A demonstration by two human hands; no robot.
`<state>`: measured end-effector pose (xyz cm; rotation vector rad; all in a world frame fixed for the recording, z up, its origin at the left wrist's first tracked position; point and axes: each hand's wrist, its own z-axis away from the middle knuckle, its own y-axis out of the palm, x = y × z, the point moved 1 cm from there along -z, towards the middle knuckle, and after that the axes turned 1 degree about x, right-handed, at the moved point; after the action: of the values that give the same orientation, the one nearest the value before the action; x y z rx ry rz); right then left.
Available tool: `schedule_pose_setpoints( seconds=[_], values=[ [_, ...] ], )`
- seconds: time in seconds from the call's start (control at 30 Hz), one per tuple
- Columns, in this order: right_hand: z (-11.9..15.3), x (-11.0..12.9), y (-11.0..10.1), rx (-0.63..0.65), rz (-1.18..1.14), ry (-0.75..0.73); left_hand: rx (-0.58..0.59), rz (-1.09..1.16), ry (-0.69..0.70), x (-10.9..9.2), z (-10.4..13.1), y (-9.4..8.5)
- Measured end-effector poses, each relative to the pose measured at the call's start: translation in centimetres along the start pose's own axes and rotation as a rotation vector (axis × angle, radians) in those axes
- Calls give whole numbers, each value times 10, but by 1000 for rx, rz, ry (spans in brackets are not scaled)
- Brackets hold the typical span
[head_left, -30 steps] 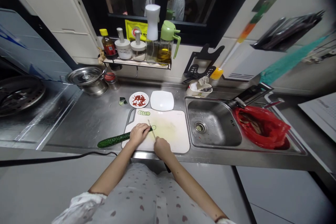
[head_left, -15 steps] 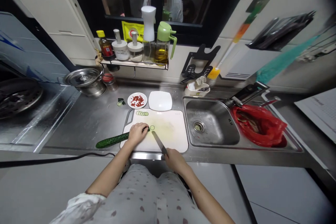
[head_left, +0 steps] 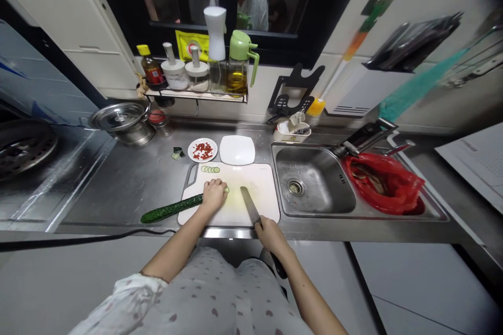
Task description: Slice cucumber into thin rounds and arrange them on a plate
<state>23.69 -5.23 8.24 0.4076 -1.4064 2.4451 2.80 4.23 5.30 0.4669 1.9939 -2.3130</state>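
My left hand (head_left: 214,194) lies over the cut end of a long dark green cucumber (head_left: 171,210). Its fingers are bent, with the tips on a thin cucumber slice (head_left: 227,190); the hand hides the cucumber's cut end. In my right hand (head_left: 271,233) is a kitchen knife (head_left: 250,205), its blade tilted up and left over the white cutting board (head_left: 261,183), apart from the cucumber. Several cucumber slices (head_left: 210,169) overlap in a row near the board's top left. The cucumber's uncut end extends past the board onto the steel counter.
Behind the board stand a plate of chopped red pieces (head_left: 203,151) and a white square plate (head_left: 237,150). Cucumber scraps (head_left: 177,153) lie to their left. A sink (head_left: 314,180) is right, with a red plastic bag (head_left: 387,188). A lidded pot (head_left: 128,123) stands back left.
My left hand has shifted right along the cucumber, onto the loose slice. The knife has moved right, away from the slice. The cucumber stays in place; the view has shifted slightly.
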Motion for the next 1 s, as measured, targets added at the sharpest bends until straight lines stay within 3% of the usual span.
schedule_pose_setpoints(
  seconds=[0.17,0.33,0.47,1.0],
  values=[
    [-4,-1,4,1,-6,-14,-15,102,-53,-1,-9,-4],
    [-10,-1,2,-3,-22,-11,-29,285,-274,13,-33,-9],
    [-13,1,-1,-9,-25,-5,-55,315,-369,27,-52,-12],
    [-18,-2,-5,-10,-56,1,-84,165,-320,41,-82,-11]
  ],
)
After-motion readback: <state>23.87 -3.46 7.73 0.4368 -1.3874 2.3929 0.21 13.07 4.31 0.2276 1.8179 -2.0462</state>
